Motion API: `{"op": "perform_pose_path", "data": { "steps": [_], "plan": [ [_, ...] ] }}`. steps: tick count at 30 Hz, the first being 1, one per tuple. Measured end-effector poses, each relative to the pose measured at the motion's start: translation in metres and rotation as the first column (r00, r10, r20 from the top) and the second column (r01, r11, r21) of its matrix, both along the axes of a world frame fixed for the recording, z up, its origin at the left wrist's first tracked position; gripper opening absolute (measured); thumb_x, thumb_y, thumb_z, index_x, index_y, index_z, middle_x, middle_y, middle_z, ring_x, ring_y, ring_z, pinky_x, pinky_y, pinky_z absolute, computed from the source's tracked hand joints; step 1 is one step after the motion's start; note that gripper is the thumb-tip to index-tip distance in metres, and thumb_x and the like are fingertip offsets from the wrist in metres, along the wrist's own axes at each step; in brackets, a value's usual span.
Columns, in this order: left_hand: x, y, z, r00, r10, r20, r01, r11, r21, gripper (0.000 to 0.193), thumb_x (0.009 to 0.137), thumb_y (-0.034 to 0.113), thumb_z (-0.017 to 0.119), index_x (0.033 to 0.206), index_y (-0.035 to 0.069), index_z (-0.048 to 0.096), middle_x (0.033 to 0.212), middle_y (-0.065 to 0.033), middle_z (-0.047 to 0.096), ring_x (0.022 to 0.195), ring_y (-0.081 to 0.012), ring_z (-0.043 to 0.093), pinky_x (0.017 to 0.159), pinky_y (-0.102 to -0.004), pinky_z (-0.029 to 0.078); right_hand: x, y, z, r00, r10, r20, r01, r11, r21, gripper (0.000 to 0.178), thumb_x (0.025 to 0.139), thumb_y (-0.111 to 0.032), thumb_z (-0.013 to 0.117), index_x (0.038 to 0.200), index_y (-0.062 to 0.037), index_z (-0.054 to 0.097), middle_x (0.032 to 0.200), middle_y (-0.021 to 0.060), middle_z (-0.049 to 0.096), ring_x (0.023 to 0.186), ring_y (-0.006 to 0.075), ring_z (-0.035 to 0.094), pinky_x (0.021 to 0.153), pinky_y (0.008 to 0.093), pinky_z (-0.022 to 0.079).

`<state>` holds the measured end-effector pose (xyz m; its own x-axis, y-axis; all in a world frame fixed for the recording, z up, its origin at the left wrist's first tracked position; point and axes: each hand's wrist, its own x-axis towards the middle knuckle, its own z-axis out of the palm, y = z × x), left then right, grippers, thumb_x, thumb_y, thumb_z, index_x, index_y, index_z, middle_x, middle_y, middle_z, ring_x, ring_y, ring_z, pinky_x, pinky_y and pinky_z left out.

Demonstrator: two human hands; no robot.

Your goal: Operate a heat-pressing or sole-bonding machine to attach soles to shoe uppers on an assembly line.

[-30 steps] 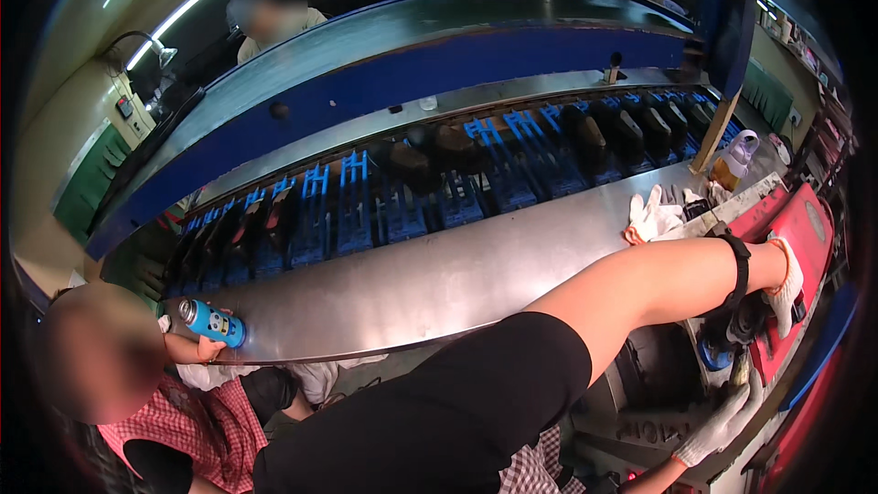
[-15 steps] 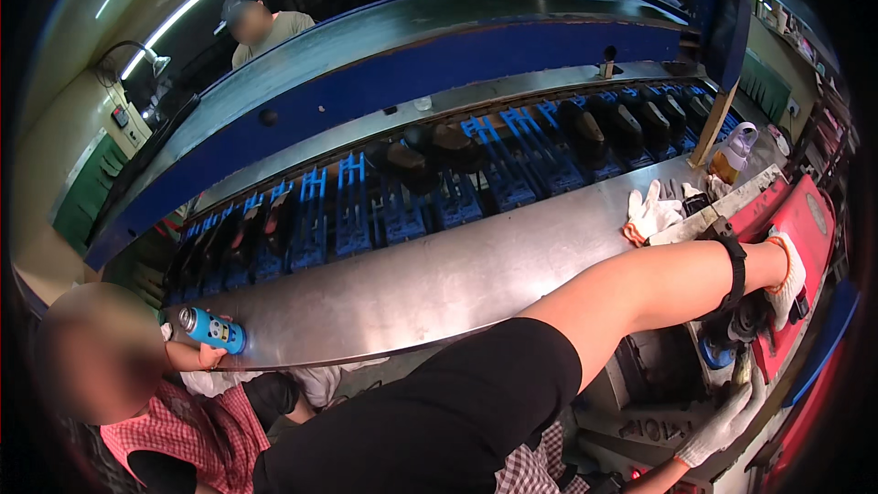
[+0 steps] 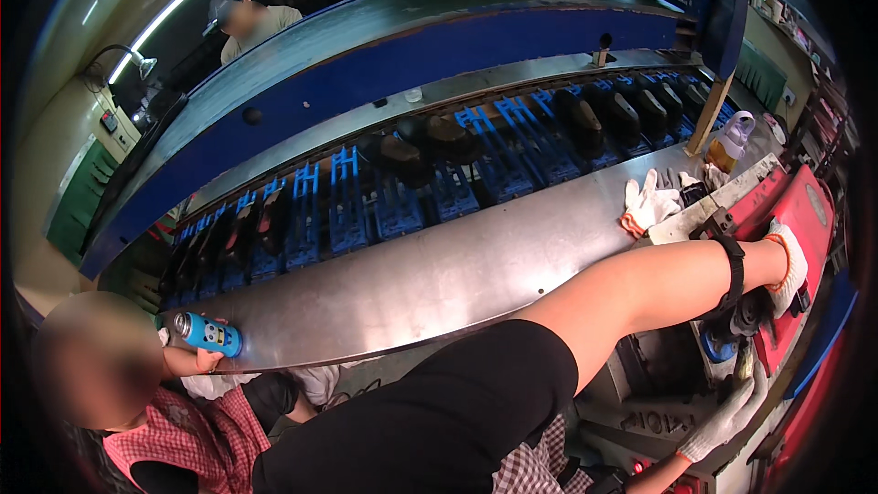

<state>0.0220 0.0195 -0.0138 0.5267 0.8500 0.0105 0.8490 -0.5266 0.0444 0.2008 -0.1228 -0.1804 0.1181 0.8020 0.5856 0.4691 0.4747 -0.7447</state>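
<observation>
Evidently little is being altered since the earlier views: the gloved left hand (image 3: 785, 261) is still being rested on the red machine (image 3: 809, 210), grip not discernible. Just below that machine, the gloved right hand (image 3: 732, 412) is being kept clamped on a slim tool (image 3: 745, 364).

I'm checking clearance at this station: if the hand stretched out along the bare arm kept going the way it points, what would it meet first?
That hand, gloved, already lies against the red machine at the right. Going straight on, it would probably just slide further along that red housing toward the picture's dark rim; depth there is unclear.
</observation>
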Motion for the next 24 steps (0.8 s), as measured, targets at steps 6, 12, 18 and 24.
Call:
{"op": "perform_pose_path", "data": {
  "steps": [6,12,18,24],
  "plan": [
    [0.003,0.002,-0.004,1.000,0.011,0.008,-0.012,0.999,0.043,0.055,0.070,0.047,0.079,0.117,0.018,0.080,0.117,-0.0072,0.077,0.109,-0.0268,0.073,0.090,-0.0431,0.056,-0.007,-0.007,0.006,1.000,0.003,0.005,-0.003,0.999,0.041,0.045,0.112,-0.031,0.047,0.137,0.0032,0.059,0.136,0.0132,0.062,0.127,0.0235,0.057,0.111,0.0375,0.042],
    [0.004,0.001,-0.009,0.999,0.032,0.020,-0.033,0.997,0.070,0.051,0.069,0.043,0.077,0.113,0.018,0.080,0.115,-0.0067,0.078,0.106,-0.0265,0.074,0.088,-0.0429,0.057,0.002,-0.002,-0.004,0.998,0.053,-0.026,-0.052,0.998,0.033,0.046,0.111,-0.031,0.048,0.139,0.0040,0.057,0.137,0.0134,0.061,0.126,0.0230,0.057,0.108,0.0365,0.045],
    [-0.003,-0.005,-0.004,0.998,0.061,0.027,-0.062,0.997,0.049,0.047,0.069,0.040,0.076,0.110,0.018,0.081,0.113,-0.0074,0.078,0.105,-0.0264,0.074,0.087,-0.0442,0.058,-0.004,0.001,-0.005,0.998,0.050,-0.034,-0.049,0.998,0.041,0.050,0.111,-0.034,0.046,0.136,0.0075,0.058,0.137,0.0159,0.061,0.128,0.0267,0.056,0.114,0.0412,0.039],
    [0.006,-0.003,-0.001,0.998,-0.001,0.066,-0.011,0.983,0.181,0.042,0.070,0.037,0.074,0.106,0.017,0.082,0.106,-0.0088,0.079,0.101,-0.0270,0.075,0.084,-0.0450,0.058,0.017,0.010,-0.004,0.997,0.020,0.071,-0.028,0.994,0.106,0.043,0.111,-0.028,0.048,0.138,0.0038,0.059,0.136,0.0135,0.062,0.126,0.0254,0.057,0.110,0.0384,0.044]
  ]
}}
